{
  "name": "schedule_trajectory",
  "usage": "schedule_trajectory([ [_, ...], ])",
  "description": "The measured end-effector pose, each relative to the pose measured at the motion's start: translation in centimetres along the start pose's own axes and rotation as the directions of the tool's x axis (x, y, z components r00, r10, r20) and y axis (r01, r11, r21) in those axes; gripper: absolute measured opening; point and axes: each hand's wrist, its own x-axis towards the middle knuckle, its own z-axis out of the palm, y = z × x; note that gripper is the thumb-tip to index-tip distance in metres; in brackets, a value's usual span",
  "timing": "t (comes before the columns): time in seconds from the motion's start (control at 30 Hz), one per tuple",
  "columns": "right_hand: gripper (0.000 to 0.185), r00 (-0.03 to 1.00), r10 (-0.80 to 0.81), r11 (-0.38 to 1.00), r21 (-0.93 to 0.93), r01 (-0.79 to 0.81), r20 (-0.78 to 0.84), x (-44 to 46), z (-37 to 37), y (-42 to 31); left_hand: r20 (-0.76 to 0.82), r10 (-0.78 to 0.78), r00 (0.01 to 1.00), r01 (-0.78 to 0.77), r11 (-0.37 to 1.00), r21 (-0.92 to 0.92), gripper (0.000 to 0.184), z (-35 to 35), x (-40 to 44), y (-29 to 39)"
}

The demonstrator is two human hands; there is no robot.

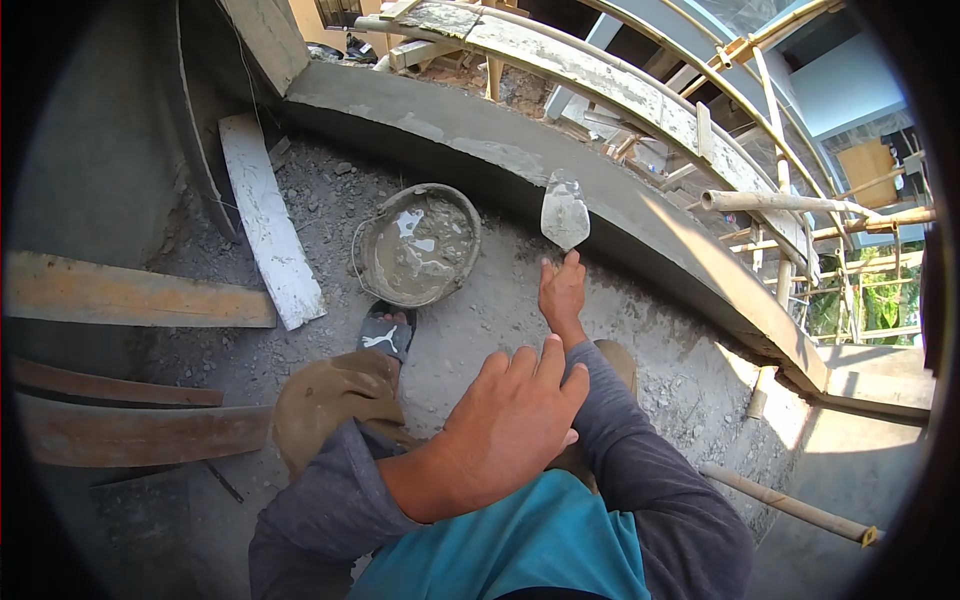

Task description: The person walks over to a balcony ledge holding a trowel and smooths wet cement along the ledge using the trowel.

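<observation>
My right hand (pixel 562 297) is closed round the handle of a trowel (pixel 566 218). The blade, smeared with grey mortar, points at the low plastered wall (pixel 620 226) and overlaps its near edge in view; whether it touches cannot be told. Nearer to me, my left hand (pixel 505 425) hovers over my right forearm, back upward, fingers loosely apart and holding nothing. A round bucket (pixel 370 268) of wet mortar (pixel 425 245) stands on the floor left of the trowel, with watery patches on its surface. Fresh, wetter mortar (pixel 490 152) marks part of the wall top.
My sandalled foot (pixel 387 333) is right beside the bucket. A white-smeared board (pixel 268 220) lies to the left, near several wooden planks (pixel 140 290). Bamboo scaffolding (pixel 770 200) rises beyond the wall. A pole (pixel 785 503) lies at lower right; rubble covers the floor.
</observation>
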Motion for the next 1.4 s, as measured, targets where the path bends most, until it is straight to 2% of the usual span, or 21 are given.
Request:
schedule_trajectory([
  [0.03,0.042,1.0,0.001,1.0,0.003,-0.001,0.001,0.0,0.0,-0.9,0.002,-0.002,1.0,0.002,1.0,-0.011,0.058,0.1,-0.1,0.0],
  [0.1,0.043,0.984,-0.064,0.993,0.108,0.046,0.167,0.5,0.6,-3.0,0.005,-0.002,1.0,0.002,1.0,-0.012,0.058,0.1,-0.2,0.2],
  [0.13,0.043,0.981,-0.071,0.992,0.112,0.051,0.178,0.8,1.4,-3.6,0.022,-0.022,1.0,0.022,0.999,-0.031,0.058,-0.1,-0.3,0.3],
  [0.33,0.039,0.97,-0.152,0.985,0.108,0.133,0.188,0.6,3.9,-6.3,0.004,-0.052,0.999,0.052,0.997,-0.061,0.057,0.2,-1.0,0.4],
  [0.47,0.04,0.973,-0.156,0.983,0.128,0.136,0.171,0.5,5.1,-5.3,0.012,-0.066,0.998,0.066,0.996,-0.056,0.058,0.1,-1.0,0.3],
  [0.57,0.042,0.984,-0.081,0.993,0.098,0.065,0.158,0.2,4.7,-3.4,0.031,-0.068,0.997,0.07,0.996,-0.06,0.058,-0.2,-1.0,0.4],
  [0.63,0.043,0.999,0.0,0.993,0.12,-0.004,0.033,0.0,4.5,-2.5,0.032,-0.07,0.997,0.072,0.995,-0.068,0.058,-0.3,-1.1,0.3],
  [0.67,0.043,0.999,-0.003,0.993,0.119,-0.001,0.035,-0.1,4.5,-2.6,0.038,-0.074,0.997,0.076,0.994,-0.075,0.058,-0.4,-1.1,0.3],
  [0.73,0.043,0.995,-0.1,0.981,0.167,0.101,-0.01,-0.3,4.5,-2.8,0.048,-0.081,0.996,0.084,0.993,-0.079,0.059,-0.3,-1.2,0.3],
  [0.77,0.043,0.995,-0.099,0.981,0.17,0.099,-0.011,-0.3,4.6,-3.3,0.058,-0.081,0.995,0.086,0.993,-0.08,0.059,-0.3,-1.2,0.3],
  [0.83,0.043,0.975,-0.208,0.967,0.166,0.194,0.075,0.0,5.1,-5.5,0.048,-0.078,0.996,0.081,0.994,-0.072,0.059,-0.1,-1.3,0.2],
  [1.0,0.045,0.956,-0.243,0.96,0.187,0.211,0.167,0.9,6.2,-8.9,0.028,-0.083,0.996,0.085,0.995,-0.06,0.059,0.0,-1.2,0.1],
  [1.13,0.046,0.973,-0.15,0.979,0.164,0.122,0.174,0.7,5.7,-7.9,0.032,-0.091,0.995,0.092,0.993,-0.067,0.059,-0.1,-1.3,0.0],
  [1.2,0.046,0.995,-0.046,0.984,0.174,0.03,0.086,0.3,5.4,-5.8,0.025,-0.091,0.995,0.093,0.994,-0.063,0.059,-0.2,-1.4,0.0],
  [1.23,0.046,0.995,-0.046,0.985,0.172,0.031,0.085,0.1,5.1,-4.8,0.037,-0.097,0.995,0.099,0.993,-0.067,0.059,-0.3,-1.4,-0.1],
  [1.3,0.043,1.0,0.017,0.99,0.143,-0.014,-0.021,-0.3,4.2,-3.1,0.045,-0.102,0.994,0.105,0.992,-0.072,0.059,-0.4,-1.3,-0.1],
  [1.33,0.043,1.0,0.015,0.99,0.142,-0.011,-0.022,-0.2,3.9,-2.1,0.04,-0.099,0.994,0.101,0.993,-0.061,0.059,-0.4,-1.3,-0.1],
  [1.4,0.038,0.985,0.002,0.968,0.249,0.042,-0.172,0.0,3.4,-0.4,0.03,-0.1,0.995,0.102,0.994,-0.051,0.059,-0.5,-1.3,-0.2],
])
